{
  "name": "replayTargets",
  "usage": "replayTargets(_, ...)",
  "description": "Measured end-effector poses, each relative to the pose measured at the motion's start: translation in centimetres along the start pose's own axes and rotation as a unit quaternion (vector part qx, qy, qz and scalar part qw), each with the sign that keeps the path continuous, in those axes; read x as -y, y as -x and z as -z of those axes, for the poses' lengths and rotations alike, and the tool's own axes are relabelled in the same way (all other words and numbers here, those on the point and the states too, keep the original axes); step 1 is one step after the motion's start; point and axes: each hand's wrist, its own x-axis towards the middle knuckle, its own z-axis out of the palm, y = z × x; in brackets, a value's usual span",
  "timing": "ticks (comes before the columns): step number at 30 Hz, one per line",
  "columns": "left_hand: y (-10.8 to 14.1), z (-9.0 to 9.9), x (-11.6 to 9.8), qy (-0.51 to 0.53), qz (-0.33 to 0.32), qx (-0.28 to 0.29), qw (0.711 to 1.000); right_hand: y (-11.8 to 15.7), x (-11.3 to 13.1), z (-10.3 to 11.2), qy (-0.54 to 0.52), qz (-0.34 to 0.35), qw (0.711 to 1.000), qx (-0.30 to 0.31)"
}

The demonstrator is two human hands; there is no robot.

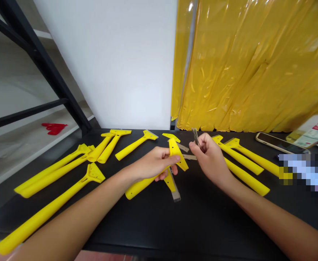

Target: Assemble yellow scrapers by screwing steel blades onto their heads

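My left hand point(159, 163) is closed round the head end of a yellow scraper point(142, 184), its handle pointing down-left. My right hand point(209, 156) pinches a small bundle of thin metal blades point(195, 136), held upright. Between the hands, a metal blade point(190, 157) and another blade point(182, 147) lie on the black table. Just below my left hand are a loose yellow head piece point(170, 181) and a blade point(176, 195). A small yellow plate point(171, 137) lies behind my left hand.
Several yellow scrapers point(52, 204) lie at the left, and more scrapers point(256, 159) at the right, on the black table point(202, 224). A phone point(282, 142) lies at the right back. Yellow plastic curtain point(243, 72) and a white panel point(126, 65) stand behind; a black frame point(47, 72) rises left.
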Motion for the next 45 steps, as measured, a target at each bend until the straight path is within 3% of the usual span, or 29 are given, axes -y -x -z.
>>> replayTargets(6,-0.1,0.1,0.1,0.002,-0.015,-0.003,1.0,0.7,0.4,-0.3,-0.015,0.004,0.995,0.094)
replayTargets(15,0.2,0.1,-0.4,-0.021,-0.022,-0.013,0.999,0.3,0.0,0.0,-0.033,-0.029,0.997,0.066)
replayTargets(22,-0.1,0.5,0.0,-0.035,-0.049,0.011,0.998,0.5,0.6,0.2,-0.138,-0.153,0.972,0.11)
replayTargets(29,0.1,0.4,-0.1,-0.044,-0.057,0.027,0.997,0.7,0.3,-0.7,-0.176,-0.194,0.954,0.144)
replayTargets(40,0.2,-0.4,-0.2,-0.101,-0.034,-0.021,0.994,1.7,-0.4,-1.2,-0.034,-0.046,0.993,0.102)
replayTargets(45,0.4,-0.4,-0.4,-0.103,-0.039,-0.016,0.994,1.5,-0.4,-1.2,-0.015,-0.05,0.99,0.13)
